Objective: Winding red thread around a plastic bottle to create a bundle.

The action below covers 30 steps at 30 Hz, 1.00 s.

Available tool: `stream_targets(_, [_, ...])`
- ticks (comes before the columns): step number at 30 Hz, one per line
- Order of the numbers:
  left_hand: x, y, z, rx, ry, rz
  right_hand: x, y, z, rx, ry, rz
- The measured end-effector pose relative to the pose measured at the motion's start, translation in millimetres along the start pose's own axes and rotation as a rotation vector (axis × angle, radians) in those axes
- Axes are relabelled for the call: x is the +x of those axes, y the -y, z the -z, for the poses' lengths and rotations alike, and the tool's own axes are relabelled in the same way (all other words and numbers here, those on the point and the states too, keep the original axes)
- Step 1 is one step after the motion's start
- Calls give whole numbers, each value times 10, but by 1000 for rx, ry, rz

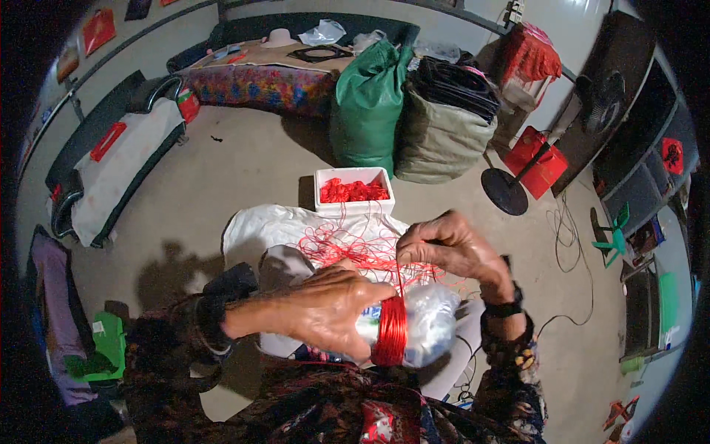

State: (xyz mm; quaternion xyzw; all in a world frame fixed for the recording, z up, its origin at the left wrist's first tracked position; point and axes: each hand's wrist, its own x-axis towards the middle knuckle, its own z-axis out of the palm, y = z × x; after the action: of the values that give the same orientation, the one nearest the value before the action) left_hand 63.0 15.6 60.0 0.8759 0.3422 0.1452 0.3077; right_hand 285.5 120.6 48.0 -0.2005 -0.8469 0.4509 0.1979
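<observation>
My left hand (318, 307) is wrapped round one end of a clear, plastic-covered roll (431, 325), whose core I cannot make out. A thick band of red cord (391, 333) is wound about its middle, beside my left thumb. Above the band, my right hand (451, 251) pinches a strand of the cord between thumb and forefinger, and the strand runs down to the winding. Loose red cord (344, 248) lies in a tangle over a white cloth (248, 226) in front of me. More of it fills a white foam box (392, 194) beyond the cloth.
A green sack (364, 118) and a beige sack (444, 144) stand behind the box. To the right are a pedestal fan (505, 191), a cable (566, 318) on the floor and a green stool (612, 235). A long seat (137, 159) lines the left.
</observation>
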Motion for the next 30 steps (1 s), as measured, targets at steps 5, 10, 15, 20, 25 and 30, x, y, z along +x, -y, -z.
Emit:
stream_targets(5, [-2, 279, 370, -402, -206, -97, -463, -706, -859, 385, -296, -374])
stream_targets(10, [-80, 851, 238, 90, -152, 384, -383, 215, -448, -230, 132, -24])
stream_targets(15, [235, 284, 32, -20, 194, 258, -54, 313, 24, -80, 146, 65])
stream_targets(20, [168, 338, -115, -318, 53, 23, 31, -158, -49, 218, 81, -193])
stream_targets(25, [463, 766, -44, -807, 157, 116, -204, -1124, -56, 385, -143, -186])
stream_targets(30, [1086, 1152, 175, -1163, -290, 157, -332, -1926, 306, 662, -169, -310])
